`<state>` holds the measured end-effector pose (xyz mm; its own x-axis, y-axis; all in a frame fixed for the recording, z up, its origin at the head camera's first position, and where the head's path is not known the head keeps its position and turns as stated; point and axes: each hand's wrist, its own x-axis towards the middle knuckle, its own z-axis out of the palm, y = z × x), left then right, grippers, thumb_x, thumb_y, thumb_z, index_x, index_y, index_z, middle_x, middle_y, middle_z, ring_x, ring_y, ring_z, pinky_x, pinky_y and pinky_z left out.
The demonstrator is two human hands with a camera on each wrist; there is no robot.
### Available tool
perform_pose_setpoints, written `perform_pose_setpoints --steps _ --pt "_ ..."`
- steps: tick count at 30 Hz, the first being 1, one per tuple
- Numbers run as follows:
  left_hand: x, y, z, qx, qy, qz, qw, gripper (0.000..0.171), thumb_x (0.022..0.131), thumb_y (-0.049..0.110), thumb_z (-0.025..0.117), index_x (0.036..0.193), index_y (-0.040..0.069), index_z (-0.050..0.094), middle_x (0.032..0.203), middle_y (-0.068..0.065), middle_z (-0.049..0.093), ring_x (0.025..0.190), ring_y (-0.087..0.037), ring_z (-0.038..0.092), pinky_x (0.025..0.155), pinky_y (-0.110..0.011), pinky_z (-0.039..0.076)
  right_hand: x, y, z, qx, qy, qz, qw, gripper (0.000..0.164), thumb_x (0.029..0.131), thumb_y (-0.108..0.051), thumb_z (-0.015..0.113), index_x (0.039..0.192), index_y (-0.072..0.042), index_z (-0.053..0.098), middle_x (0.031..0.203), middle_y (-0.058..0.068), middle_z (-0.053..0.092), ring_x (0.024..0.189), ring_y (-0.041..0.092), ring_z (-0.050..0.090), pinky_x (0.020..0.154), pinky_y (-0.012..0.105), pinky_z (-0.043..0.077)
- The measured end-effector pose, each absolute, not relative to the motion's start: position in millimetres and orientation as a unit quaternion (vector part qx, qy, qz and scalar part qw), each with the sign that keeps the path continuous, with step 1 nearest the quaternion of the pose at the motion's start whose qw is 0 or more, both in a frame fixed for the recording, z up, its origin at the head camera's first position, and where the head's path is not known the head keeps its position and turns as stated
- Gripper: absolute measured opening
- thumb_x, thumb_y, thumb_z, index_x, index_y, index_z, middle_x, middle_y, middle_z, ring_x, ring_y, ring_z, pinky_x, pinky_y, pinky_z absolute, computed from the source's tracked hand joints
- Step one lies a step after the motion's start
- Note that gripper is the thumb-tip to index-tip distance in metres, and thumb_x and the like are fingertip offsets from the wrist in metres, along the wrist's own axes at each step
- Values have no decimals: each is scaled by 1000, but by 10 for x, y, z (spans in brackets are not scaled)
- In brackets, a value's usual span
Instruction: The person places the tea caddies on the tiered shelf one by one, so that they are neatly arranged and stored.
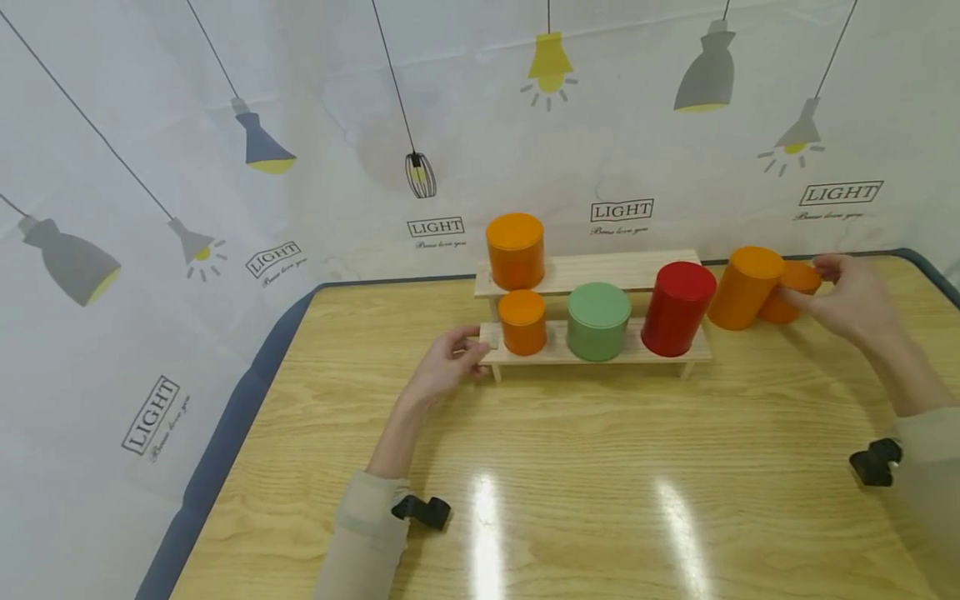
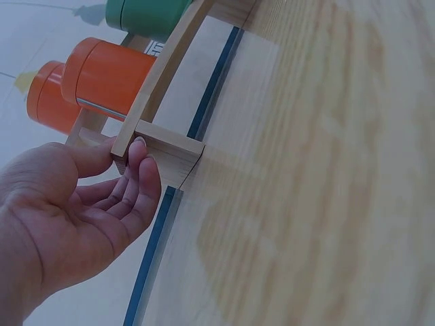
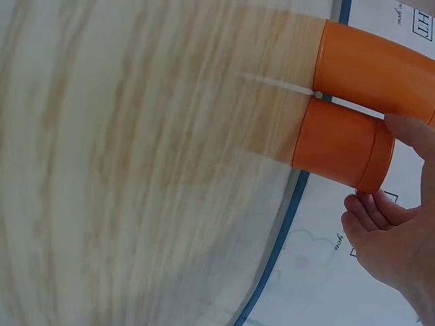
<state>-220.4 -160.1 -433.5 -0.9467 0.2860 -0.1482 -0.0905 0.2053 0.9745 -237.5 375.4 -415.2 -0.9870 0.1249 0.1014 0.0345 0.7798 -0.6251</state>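
Observation:
A two-tier wooden rack [image 1: 557,340] stands at the back of the table. My left hand [image 1: 444,364] pinches the left end of its lower tier, thumb above and fingers curled beneath, clearest in the left wrist view. To the right of the rack, my right hand [image 1: 858,302] holds a short orange canister [image 3: 336,142] near its lid, with thumb and fingers on opposite sides. That canister stands on the table, close beside a taller orange canister [image 1: 745,287].
On the lower tier are a small orange canister [image 1: 522,323], a green canister [image 1: 597,323] and a tall red canister [image 1: 678,308]. Another orange canister [image 1: 515,250] sits at the left of the upper tier. A white curtain with printed lamps [image 1: 480,108] hangs behind the table [image 1: 570,467].

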Motion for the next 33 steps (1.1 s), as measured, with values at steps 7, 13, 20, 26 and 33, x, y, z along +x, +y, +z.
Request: perform_pose_setpoints --steps 7,13,20,26,33 --pt "-2201 -1581 -4341 60 761 628 151 50 104 10 57 148 -6 40 111 -19 60 81 -19 65 85 -38 59 -2394 3786 -4200 -31 -945 317 68 68 96 -39 66 130 17 49 122 37 47 103 48 43 76 53 41" --pt "-2182 -1573 -4327 58 760 630 152 50 105 10 56 149 -5 39 112 -18 60 81 -19 64 85 -38 59 -2381 3797 -4209 -38 -942 329 58 70 96 -43 65 132 16 48 123 35 48 100 43 42 68 40 38" --pt "-2183 -1575 -4338 60 761 628 151 49 105 10 56 148 -5 40 111 -18 60 81 -19 65 85 -38 59 -2342 3823 -4159 -64 -932 349 74 78 97 -44 63 139 17 40 135 40 40 119 52 37 84 54 38" --pt "-2183 -1576 -4337 59 758 632 150 50 105 10 56 149 -6 39 111 -18 60 80 -19 64 85 -37 59 -2269 3812 -4004 -73 -930 343 107 75 98 -40 62 140 17 38 131 38 42 108 49 40 75 34 42" --pt "-2183 -1585 -4328 59 760 630 147 49 105 10 56 148 -6 39 112 -19 60 81 -20 64 86 -40 59 -2246 3789 -3813 -109 -917 359 137 81 98 -45 60 150 10 32 140 35 37 115 42 40 100 51 39"
